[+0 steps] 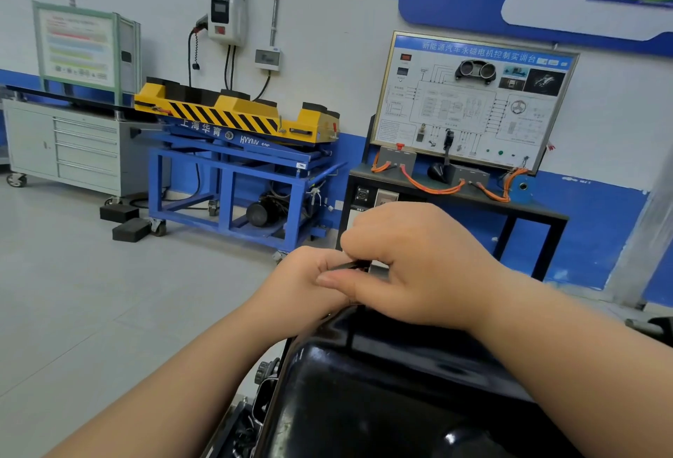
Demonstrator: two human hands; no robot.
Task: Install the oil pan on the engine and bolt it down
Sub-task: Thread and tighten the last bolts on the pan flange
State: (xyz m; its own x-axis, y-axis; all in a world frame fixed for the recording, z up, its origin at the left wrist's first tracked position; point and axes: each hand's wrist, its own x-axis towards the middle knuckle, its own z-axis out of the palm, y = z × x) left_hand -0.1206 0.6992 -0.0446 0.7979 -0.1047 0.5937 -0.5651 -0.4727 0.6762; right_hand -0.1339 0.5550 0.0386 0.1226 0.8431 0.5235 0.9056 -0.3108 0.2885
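Workshop floor (91, 293) grey. Oil pan (382, 395) sitting on engine (264, 377) at 6 o'clock. Slim dark piece (349, 265) being pinched by left hand (302, 286), right hand (422, 264) at 12 o'clock rim. Bolt-starting judged underway; hole alignment being required next.

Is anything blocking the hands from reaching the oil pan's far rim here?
Nothing visible does. The left hand and right hand meet just above the far rim of the oil pan, together pinching a small dark piece. The rim directly beneath them is hidden.
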